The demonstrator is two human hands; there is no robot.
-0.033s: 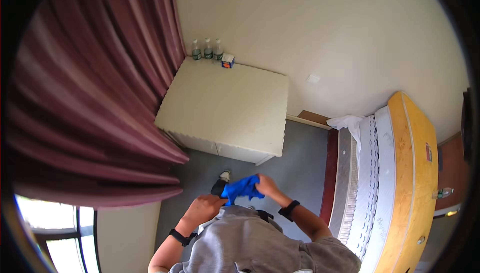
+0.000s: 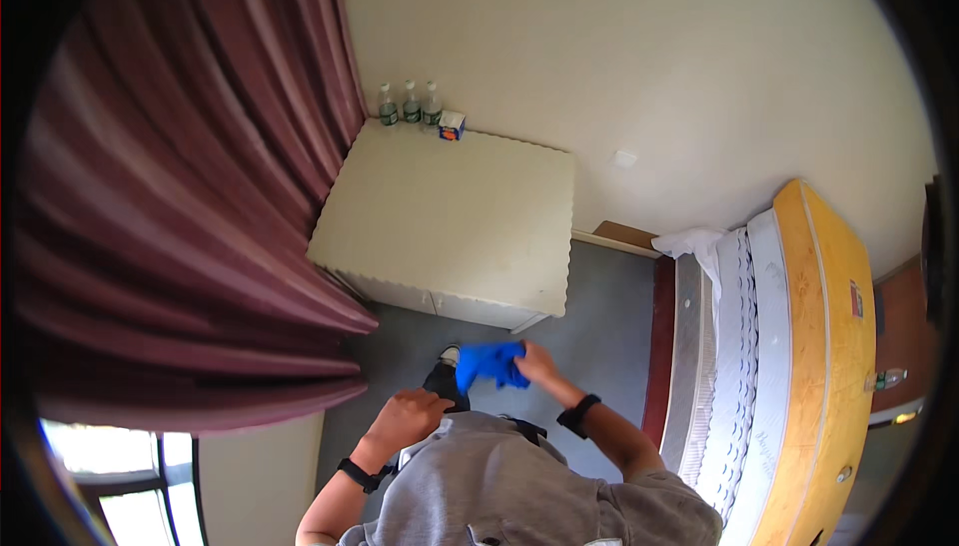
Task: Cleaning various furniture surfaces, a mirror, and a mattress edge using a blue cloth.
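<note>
A crumpled blue cloth (image 2: 491,364) hangs in front of my waist, slightly smeared by motion. My right hand (image 2: 535,362) is closed on its right end. Close to the cloth's lower left end, my left hand (image 2: 410,418) has its fingers curled, and a small gap shows between fingertips and cloth. Both wrists wear a black band. Under the cloth, a shoe (image 2: 450,355) and a dark trouser leg show against the grey floor.
Ahead stands a low white cabinet (image 2: 450,216) with a scalloped edge, several bottles (image 2: 411,104) and a small box (image 2: 452,126) at its back. Purple curtains (image 2: 190,216) hang left. Upright mattresses (image 2: 799,366) lean at the right, with a bottle (image 2: 888,379) beyond.
The blue cloth has swung slightly up and to the right, away from my left hand's fingers. My right hand keeps its hold and has shifted a little; the left arm has barely moved.
</note>
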